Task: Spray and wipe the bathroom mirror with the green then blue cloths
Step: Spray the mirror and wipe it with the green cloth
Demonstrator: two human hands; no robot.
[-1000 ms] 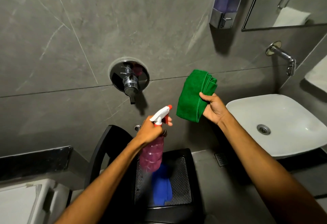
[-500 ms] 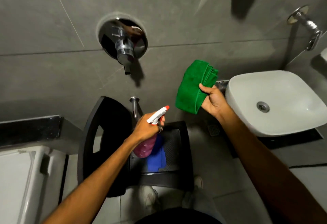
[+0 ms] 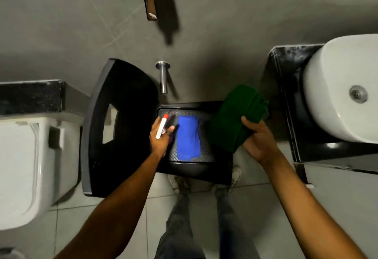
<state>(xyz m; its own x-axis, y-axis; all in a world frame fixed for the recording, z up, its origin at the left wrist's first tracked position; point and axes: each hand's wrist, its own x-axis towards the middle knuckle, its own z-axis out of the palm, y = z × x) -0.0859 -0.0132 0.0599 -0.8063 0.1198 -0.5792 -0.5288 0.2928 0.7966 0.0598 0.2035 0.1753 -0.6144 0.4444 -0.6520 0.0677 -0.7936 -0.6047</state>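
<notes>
My left hand (image 3: 160, 139) grips the spray bottle (image 3: 162, 128) by its white trigger head with a red nozzle, low over the left side of the black chair seat (image 3: 204, 168); the pink body is mostly hidden under my hand. A blue cloth (image 3: 187, 137) lies flat on the seat just right of that hand. My right hand (image 3: 256, 138) holds the folded green cloth (image 3: 235, 117) above the seat's right edge. The mirror is out of view.
The chair's black backrest (image 3: 122, 127) stands at the left. A white toilet (image 3: 26, 168) sits far left, a white basin (image 3: 343, 89) on a black counter (image 3: 286, 86) at the right. A chrome spout (image 3: 163, 78) sticks out of the grey wall. My legs and shoes (image 3: 180, 183) stand on the tiled floor.
The view has tilted down from the wall to the chair. Both hands have come down: the bottle now sits low at the seat, and the green cloth is over the seat's right edge.
</notes>
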